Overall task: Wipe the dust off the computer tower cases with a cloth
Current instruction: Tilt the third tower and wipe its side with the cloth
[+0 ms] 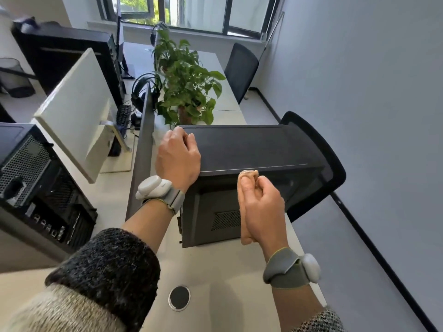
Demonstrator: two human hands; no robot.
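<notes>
Now, at centre of the frame, the black tower case (251,149) stands on the white desk (227,279), w/ a vent-grille side facing the camera. The left hand (178,156) lies on the upper left edge of the case, fingers curled over the far corner, so it holds the case. The right hand (262,202) is closed around a peach cloth (247,237) & presses its top part against the near upper edge of the case; the rest of the cloth hangs below the palm, in front of the grille. Both wrists carry a grey band w/ a white unit. At left of the frame is a second tower (36,178), beside a white monitor (74,109). Upper centre, behind the case, stands a green plant (189,92). At right, a black chair (321,168) is just behind the case.
</notes>
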